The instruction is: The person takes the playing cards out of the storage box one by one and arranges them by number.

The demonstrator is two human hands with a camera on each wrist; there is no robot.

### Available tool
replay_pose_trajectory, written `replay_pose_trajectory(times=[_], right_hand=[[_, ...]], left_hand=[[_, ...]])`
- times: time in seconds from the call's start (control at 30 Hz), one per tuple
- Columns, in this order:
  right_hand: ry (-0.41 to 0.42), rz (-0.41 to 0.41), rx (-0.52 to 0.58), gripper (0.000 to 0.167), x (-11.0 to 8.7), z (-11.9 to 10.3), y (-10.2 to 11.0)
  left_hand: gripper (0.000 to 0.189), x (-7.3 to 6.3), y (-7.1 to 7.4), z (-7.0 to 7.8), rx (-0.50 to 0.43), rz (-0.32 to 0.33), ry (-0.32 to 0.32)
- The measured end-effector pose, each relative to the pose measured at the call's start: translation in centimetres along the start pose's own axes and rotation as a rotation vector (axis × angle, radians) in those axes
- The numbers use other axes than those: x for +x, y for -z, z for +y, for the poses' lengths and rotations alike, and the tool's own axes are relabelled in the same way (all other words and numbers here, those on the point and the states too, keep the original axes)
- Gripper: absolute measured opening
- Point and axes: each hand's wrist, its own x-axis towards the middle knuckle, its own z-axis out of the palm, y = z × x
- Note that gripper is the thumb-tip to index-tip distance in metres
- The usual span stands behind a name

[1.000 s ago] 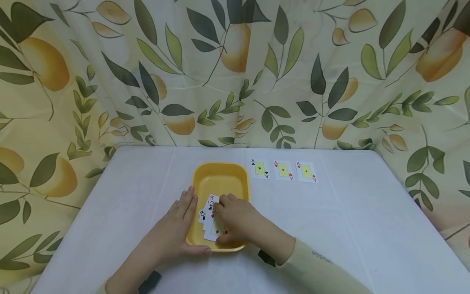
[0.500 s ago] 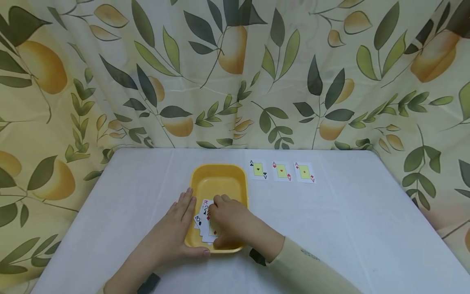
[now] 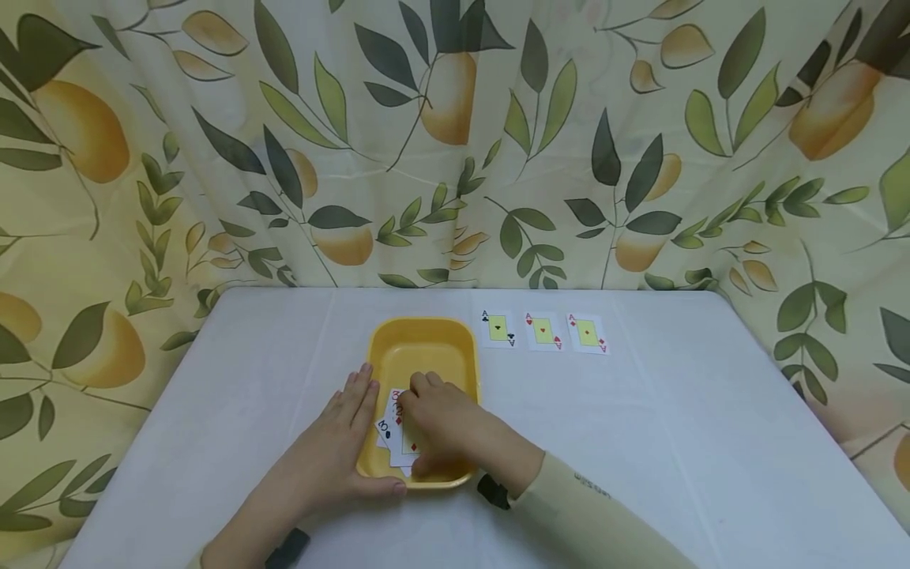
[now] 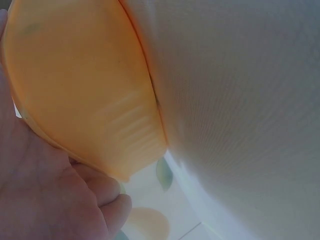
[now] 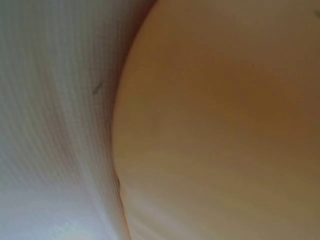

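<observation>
A yellow plastic tray stands on the white-covered table. My left hand lies along its left rim with straight fingers, the thumb stretched along the near edge. In the left wrist view that hand is against the tray's outer wall. Inside the tray, my right hand bends over several overlapping playing cards, gripping them with curled fingers at the top and the thumb near the bottom. A diamond card lies uppermost, and the hand hides much of it. The right wrist view shows mostly the tray's outside.
Right of the tray, three aces lie face up in a row: the ace of clubs, the ace of hearts and the ace of diamonds. A curtain with fruit and leaves hangs behind the table.
My right hand has slid a little left inside the tray and the cards have shifted with it, their visible corners overlapping differently. My left hand stays at the rim. The view has moved slightly.
</observation>
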Motion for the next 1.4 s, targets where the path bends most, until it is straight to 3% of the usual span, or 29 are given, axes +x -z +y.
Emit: replay_pose_trajectory(times=[0.33, 0.6, 0.93, 1.4], right_hand=[[-0.007, -0.031, 0.03, 0.093, 0.5, 0.1, 0.2], [-0.008, -0.034, 0.048, 0.096, 1.0, 0.3, 0.5], [-0.008, 0.021, 0.073, 0.097, 0.1, 0.4, 1.3], [-0.019, 0.136, 0.176, 0.097, -2.6, 2.2, 4.8]], left_hand=[[0.132, 0.1, 0.1, 0.1, -0.004, 0.004, -0.009], [0.134, 0.0, 0.1, 0.0, -0.013, -0.031, 0.02], [0.133, -0.1, 0.2, 0.1, -0.011, -0.026, 0.021], [0.134, 0.1, 0.1, 0.2, -0.002, -0.027, 0.035]])
